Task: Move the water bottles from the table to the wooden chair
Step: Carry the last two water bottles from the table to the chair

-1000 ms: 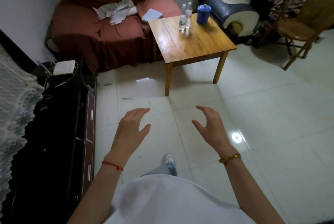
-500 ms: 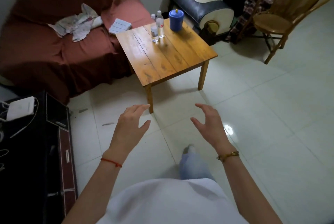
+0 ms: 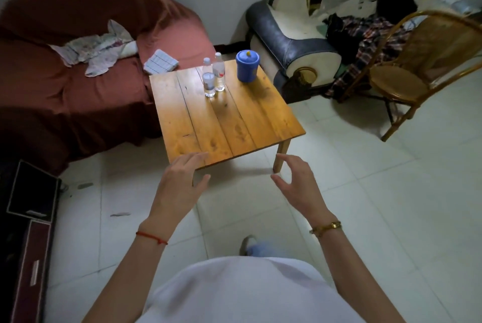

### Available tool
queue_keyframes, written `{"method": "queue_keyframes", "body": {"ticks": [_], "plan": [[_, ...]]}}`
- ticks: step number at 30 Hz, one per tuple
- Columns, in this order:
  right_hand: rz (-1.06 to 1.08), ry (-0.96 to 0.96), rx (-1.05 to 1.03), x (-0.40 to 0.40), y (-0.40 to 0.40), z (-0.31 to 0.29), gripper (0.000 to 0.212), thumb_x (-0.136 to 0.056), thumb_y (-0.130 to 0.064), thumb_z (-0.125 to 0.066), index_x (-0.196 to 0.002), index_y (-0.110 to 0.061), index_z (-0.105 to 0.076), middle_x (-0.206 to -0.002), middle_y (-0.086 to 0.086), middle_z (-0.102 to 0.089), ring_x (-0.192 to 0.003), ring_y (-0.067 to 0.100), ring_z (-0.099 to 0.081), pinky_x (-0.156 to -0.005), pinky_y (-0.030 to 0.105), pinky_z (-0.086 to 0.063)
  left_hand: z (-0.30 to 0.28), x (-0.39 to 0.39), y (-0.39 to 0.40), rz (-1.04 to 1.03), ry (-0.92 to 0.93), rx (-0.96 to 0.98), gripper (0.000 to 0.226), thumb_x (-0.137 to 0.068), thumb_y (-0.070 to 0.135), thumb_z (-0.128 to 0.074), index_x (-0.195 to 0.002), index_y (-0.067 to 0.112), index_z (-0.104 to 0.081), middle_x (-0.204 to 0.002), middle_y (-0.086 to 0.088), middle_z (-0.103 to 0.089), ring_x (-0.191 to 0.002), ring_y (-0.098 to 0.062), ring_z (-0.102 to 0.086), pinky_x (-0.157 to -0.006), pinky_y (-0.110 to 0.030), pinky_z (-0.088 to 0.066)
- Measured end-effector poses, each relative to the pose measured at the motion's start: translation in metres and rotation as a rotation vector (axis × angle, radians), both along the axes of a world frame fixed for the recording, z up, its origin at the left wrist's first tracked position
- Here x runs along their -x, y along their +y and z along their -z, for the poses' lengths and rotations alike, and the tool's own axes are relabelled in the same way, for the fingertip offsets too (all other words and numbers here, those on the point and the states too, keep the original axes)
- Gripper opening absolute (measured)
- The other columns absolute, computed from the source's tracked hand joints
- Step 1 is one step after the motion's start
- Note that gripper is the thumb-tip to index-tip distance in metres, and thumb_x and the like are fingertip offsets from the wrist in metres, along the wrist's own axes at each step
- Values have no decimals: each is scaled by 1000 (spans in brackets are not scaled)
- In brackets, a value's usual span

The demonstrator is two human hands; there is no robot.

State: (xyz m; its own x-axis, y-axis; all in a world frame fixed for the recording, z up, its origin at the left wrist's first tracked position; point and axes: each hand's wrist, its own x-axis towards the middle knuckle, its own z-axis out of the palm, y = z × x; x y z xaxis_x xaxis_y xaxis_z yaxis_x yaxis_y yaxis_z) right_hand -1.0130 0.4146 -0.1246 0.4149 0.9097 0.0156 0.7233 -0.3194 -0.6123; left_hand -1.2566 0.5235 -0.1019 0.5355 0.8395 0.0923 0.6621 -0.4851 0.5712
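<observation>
Tiled room, wooden bench (image 3: 224,119) with two water bottles (image 3: 214,76) at far edge, both hands (image 3: 182,182) (image 3: 297,182) open and empty, approaching to grasp, wooden chair (image 3: 407,72) waiting right.

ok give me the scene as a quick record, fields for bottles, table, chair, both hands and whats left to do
bottles: two water bottles, upright, side by side on the far part of the table
table: wooden table, also holds a blue lidded container
chair: wooden chair to the right, across the floor, seat bare
left hand: left hand open, empty, over the table's near edge
right hand: right hand open, empty, over the floor
left to do: both bottles not yet picked up
</observation>
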Motion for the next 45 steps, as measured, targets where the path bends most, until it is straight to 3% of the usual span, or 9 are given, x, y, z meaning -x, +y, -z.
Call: {"method": "queue_keyframes", "body": {"ticks": [7,10,19,27,33,39,45], "plan": [[-101,31,11,-80,87,-2,51,-85,-24,-68,-132,-17,-49,-129,2,-55,-123,17,-46,-104,26,-35,6,-69,62,-108,32,-9,50,-85,22,-65,-132,24,-50,-130,5,-56,-125,-13,-47,-105,-30,-39],[-130,50,37,-100,123,5,51,-86,-27,-67,-133,-19,-48,-131,2,-53,-125,18,-45,-107,33,-37,11,-89,88,-141,61,3,51,-84,23,-66,-133,25,-49,-132,6,-55,-125,-11,-46,-104,-25,-34],[-215,22,63,-146,257,26,53,-86,-27,-65,-135,-20,-45,-133,0,-52,-127,15,-44,-103,24,-33,25,-137,205,-212,49,56,52,-85,20,-65,-134,25,-48,-132,6,-54,-126,-12,-46,-107,-31,-39],[-245,14,29,-166,399,20,53,-87,-26,-65,-135,-20,-45,-133,-1,-52,-127,14,-43,-106,28,-38,21,-158,335,-245,50,48,53,-85,21,-66,-134,24,-48,-131,4,-55,-125,-14,-48,-106,-40,-44],[-250,5,10,-177,490,21,53,-86,-23,-66,-134,-16,-46,-132,3,-53,-125,16,-45,-103,27,-37,27,-172,416,-231,96,24,53,-85,22,-66,-134,23,-47,-131,1,-56,-123,-17,-51,-103,-39,-46],[-251,-11,47,-190,567,32,50,-85,-20,-67,-130,-10,-49,-125,9,-56,-118,22,-51,-101,38,-45,44,-191,477,-234,125,49,53,-86,21,-65,-135,21,-46,-131,0,-56,-123,-17,-51,-103,-36,-46],[-287,-24,89,-196,635,53,51,-85,-21,-66,-131,-10,-48,-127,11,-56,-119,25,-51,-102,36,-43,67,-216,527,-248,168,90,53,-86,19,-64,-136,20,-46,-132,0,-55,-125,-18,-48,-103,-36,-40]]}}
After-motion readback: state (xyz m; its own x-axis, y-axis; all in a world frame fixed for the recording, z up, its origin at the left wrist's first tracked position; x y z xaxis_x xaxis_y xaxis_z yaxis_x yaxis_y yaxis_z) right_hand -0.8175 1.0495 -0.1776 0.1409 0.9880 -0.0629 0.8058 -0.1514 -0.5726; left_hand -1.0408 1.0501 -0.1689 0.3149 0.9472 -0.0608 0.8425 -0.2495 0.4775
